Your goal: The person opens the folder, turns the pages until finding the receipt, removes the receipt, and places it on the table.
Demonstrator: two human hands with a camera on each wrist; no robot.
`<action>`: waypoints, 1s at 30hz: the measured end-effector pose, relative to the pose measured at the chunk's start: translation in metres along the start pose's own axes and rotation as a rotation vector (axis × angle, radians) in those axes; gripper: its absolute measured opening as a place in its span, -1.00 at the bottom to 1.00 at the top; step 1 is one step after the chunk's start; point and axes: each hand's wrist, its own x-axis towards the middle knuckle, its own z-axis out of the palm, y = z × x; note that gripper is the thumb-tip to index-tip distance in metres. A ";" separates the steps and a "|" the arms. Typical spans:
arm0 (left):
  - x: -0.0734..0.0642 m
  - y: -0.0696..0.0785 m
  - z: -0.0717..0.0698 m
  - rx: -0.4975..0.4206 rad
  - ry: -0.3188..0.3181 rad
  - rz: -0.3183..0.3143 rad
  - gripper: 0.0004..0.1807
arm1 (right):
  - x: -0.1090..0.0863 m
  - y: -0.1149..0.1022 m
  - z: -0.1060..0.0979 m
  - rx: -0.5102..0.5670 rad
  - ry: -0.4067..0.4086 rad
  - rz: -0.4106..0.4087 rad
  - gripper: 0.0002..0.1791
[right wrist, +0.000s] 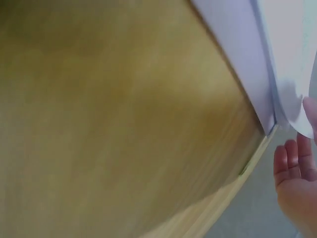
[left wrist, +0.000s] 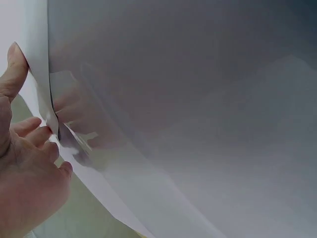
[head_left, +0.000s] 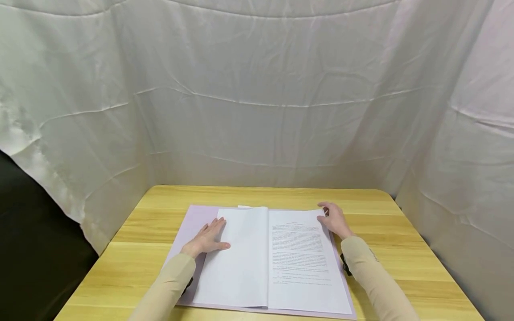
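A lilac folder [head_left: 202, 213] lies spread on the table with white sheets inside. Its left page [head_left: 241, 254] is blank, while the right page [head_left: 301, 294] carries printed text. My left hand [head_left: 206, 238] rests at the outer edge of the blank page, fingers extended and thumb apart. In the left wrist view, that hand [left wrist: 34, 148] is beside a glossy, sheer sheet [left wrist: 198, 148]. At the upper right corner of the printed page, my right hand [head_left: 336, 221] pinches the raised corner. The right wrist view shows the curled page corner [right wrist: 294, 106] between thumb and fingers of that hand [right wrist: 299, 183].
The wood-grain table [head_left: 385, 223] stretches around the folder. Behind it and at the sides hangs a pale curtain [head_left: 257, 133]. A dark area [head_left: 36, 249] lies beyond the curtain at the left. A small white tab [head_left: 244, 206] sticks out above the folder's top edge.
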 end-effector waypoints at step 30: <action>0.001 -0.008 0.000 -0.034 -0.056 0.006 0.00 | 0.005 0.005 0.004 -0.137 0.027 -0.016 -0.75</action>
